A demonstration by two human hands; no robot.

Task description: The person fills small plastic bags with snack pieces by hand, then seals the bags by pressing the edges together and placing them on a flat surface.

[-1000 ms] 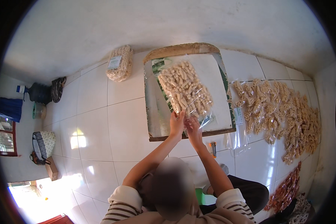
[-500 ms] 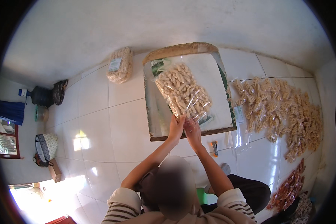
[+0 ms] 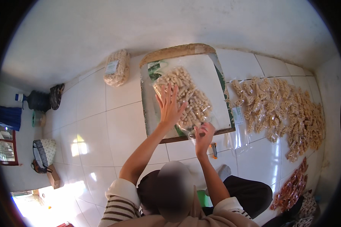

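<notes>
A clear plastic bag of pale stick-shaped snacks (image 3: 195, 99) lies flat on a low board-topped table (image 3: 212, 70). My left hand (image 3: 169, 106) rests on the left side of the bag, fingers spread and pointing away from me. At the bag's near right corner my right hand (image 3: 204, 135) is closed, its fingers pinching the loose plastic edge. Just below that hand an orange-and-black cutter-like tool (image 3: 214, 150) lies on the floor.
A filled, labelled bag (image 3: 117, 68) stands on the floor left of the table. To the right lie many small packs of pale twisted snacks (image 3: 280, 109), with empty clear bags (image 3: 238, 130) beside them. Reddish packs (image 3: 291, 185) are at lower right.
My left hand has gone from the bag's near edge up onto its left side and spread out. My right hand has shifted slightly right, still at the near edge. The bag lies flatter.
</notes>
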